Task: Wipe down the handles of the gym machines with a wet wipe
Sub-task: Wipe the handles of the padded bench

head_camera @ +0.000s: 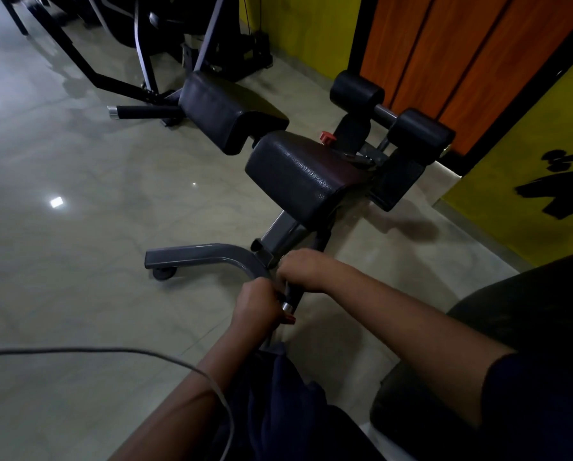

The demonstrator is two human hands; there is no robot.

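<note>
The handle (289,293) is clamped by both grips. The right grip (303,269) is curled over its upper part; the left grip (257,307) is closed round it beside its chrome collar (286,307).

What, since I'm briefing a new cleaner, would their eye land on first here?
The left hand and right hand meet low in the middle, both curled round a short dark handle with a chrome tip, at the near end of the machine. Beyond them the black padded bench runs up toward two foam rollers, set before an orange door and a yellow wall on the right.
</note>
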